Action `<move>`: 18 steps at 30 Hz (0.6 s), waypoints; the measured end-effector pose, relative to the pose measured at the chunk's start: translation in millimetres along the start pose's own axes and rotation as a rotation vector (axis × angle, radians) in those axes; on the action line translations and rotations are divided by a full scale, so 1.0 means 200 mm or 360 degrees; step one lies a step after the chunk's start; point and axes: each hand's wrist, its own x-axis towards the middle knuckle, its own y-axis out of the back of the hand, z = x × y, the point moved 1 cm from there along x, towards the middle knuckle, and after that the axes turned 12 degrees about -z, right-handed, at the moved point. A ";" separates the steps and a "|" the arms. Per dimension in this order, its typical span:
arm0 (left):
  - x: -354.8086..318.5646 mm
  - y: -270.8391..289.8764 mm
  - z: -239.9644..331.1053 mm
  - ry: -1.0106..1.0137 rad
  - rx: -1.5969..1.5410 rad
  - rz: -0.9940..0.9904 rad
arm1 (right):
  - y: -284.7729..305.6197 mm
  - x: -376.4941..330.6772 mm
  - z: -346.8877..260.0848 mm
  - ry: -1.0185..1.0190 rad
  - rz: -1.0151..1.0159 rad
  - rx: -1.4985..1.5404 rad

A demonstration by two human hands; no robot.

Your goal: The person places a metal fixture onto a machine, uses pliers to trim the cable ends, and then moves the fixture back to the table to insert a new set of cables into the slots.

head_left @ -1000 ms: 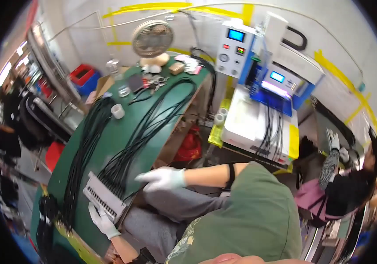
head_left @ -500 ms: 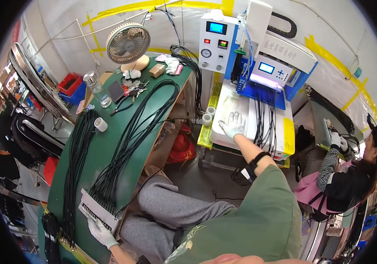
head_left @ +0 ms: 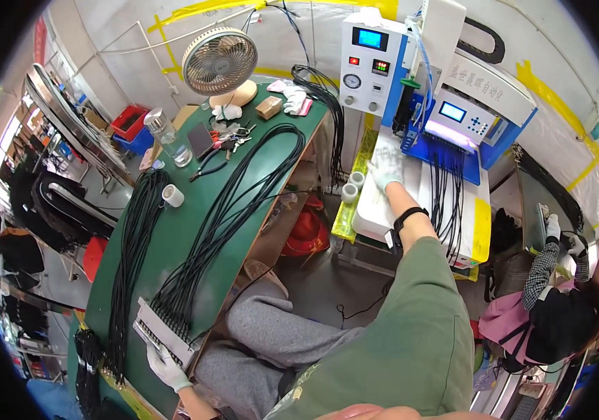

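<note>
My left hand (head_left: 166, 365), in a white glove, grips the lower edge of a pale metal bar fixture (head_left: 168, 330) at the near end of the green table. Black cables (head_left: 226, 196) run out of the fixture in a bundle and loop back far up the table. My right hand (head_left: 385, 168), also gloved, lies with fingers apart on the white bed of a machine (head_left: 373, 210). Just right of it, more black cables (head_left: 448, 185) hang from the blue front of that machine, below a lit strip and a small screen.
Another bundle of black cables (head_left: 134, 259) lies along the table's left side. A white roll (head_left: 172, 196), pliers (head_left: 212, 163), a glass bottle (head_left: 168, 137) and a fan (head_left: 220, 61) stand beyond it. Two white rolls (head_left: 350, 192) sit beside the machine. At right, a co-worker (head_left: 558, 301) handles cables.
My right hand has slid a little farther back along the machine bed. The whole view has shifted to the right. My left hand stays on the fixture.
</note>
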 end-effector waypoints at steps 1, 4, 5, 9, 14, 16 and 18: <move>-0.01 0.00 0.01 0.0005 0.0016 0.0003 | -0.02 -0.02 -0.03 0.0260 -0.0118 -0.0060; -0.01 0.00 0.01 0.0006 0.0040 0.0007 | -0.04 -0.15 -0.10 0.0863 -0.0482 0.0167; -0.01 0.00 0.01 0.0011 0.0027 0.0007 | -0.03 -0.21 -0.13 0.1206 -0.0734 0.0461; 0.00 0.01 -0.03 -0.0009 0.0008 -0.0021 | 0.04 -0.42 -0.13 0.0525 -0.0223 0.0351; 0.02 0.01 -0.10 -0.0037 0.0055 -0.0055 | -0.02 -0.59 -0.08 0.0396 -0.0310 -0.0100; 0.04 0.01 -0.08 -0.0069 0.0055 -0.0082 | -0.05 -0.71 -0.03 0.0432 -0.0114 -0.0122; -0.01 0.02 -0.02 0.0001 -0.0121 -0.0114 | -0.06 -0.75 -0.04 0.0417 -0.0037 -0.0160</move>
